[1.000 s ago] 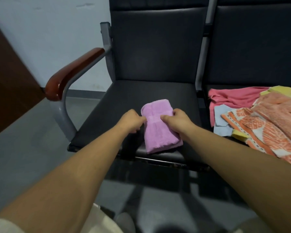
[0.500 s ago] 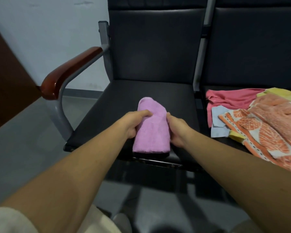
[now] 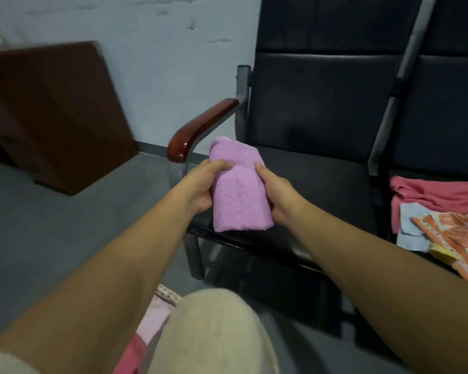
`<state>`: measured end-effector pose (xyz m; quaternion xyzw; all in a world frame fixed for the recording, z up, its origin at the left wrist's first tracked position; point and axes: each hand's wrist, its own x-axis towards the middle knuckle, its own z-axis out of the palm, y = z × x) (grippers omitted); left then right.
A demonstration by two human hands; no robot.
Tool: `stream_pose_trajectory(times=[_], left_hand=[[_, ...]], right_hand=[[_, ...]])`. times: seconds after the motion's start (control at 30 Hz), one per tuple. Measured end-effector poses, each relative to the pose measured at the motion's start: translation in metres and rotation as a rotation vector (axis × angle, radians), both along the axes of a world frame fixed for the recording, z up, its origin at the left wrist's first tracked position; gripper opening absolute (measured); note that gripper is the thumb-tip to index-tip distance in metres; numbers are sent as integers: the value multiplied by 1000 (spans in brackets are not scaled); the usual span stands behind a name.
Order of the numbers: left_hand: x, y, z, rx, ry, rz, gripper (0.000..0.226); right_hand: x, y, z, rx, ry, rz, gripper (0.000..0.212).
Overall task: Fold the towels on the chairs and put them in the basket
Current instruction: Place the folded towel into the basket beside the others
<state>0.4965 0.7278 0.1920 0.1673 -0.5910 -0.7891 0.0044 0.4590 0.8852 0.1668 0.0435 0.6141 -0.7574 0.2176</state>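
Both hands grip a folded purple towel (image 3: 238, 195). The left hand (image 3: 200, 188) is on its left long side and the right hand (image 3: 277, 197) on its right, fingers curled round the edges so that the towel is clamped between them. Behind everything a pale wall (image 3: 173, 49) meets a grey floor (image 3: 52, 238). Two dark chairs stand joined side by side: the left chair (image 3: 308, 109) fills the middle of the view and the right chair (image 3: 449, 103) is cut by the right edge. A brown wooden board (image 3: 52, 112), blurred, leans at the wall well to the left of the chairs. At the bottom a knee (image 3: 214, 333) in pale trousers rises between the forearms. A pink thing (image 3: 152, 317) shows partly beside it; what it is cannot be told. The purple towel is held over the front left corner of the left chair's seat, its near end at the front edge; whether it touches the seat cannot be told. On the right chair's seat, at its left edge, lies an unfolded heap. It has a pink towel (image 3: 430, 190) at the back, an orange patterned towel (image 3: 454, 238) nearer, a pale blue cloth (image 3: 409, 225) peeking from under both, and a bit of yellow cloth (image 3: 442, 251) at the front. A red-brown armrest (image 3: 200, 128) juts from the left chair's left side, just beyond the purple towel.
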Motion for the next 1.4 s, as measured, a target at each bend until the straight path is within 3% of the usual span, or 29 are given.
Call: stream_pose_trajectory(times=[0.13,0.37,0.63,0.77,0.97,1.13,1.23,1.33,1.4], left_hand=[[41,-63,10,70,22,129,53],[139,-165,-22,69,1,329,61],[220,-211,-142,220,-104,598,42],[240,-198,-211,164,-338,473,36],[236,-178,-273,150,-366,466,38],[223,-179,-284,-512,-463,414,70],[225,-174,-289,-888,-431,364,57],[231,-173,-302,-1453,-403,313,54],[232,-174,-308,-1629,-267,207,47]], right_hand=[[19,-70,24,-28,-9,147,38],[73,-191,9,190,66,336,38],[133,-264,-100,376,27,489,34],[137,-254,-166,605,141,531,33],[137,-238,-227,751,228,501,27],[137,-239,-234,797,338,648,17],[137,-234,-235,834,540,717,27],[137,-232,-239,891,778,720,22],[137,-231,-243,1012,889,753,18]])
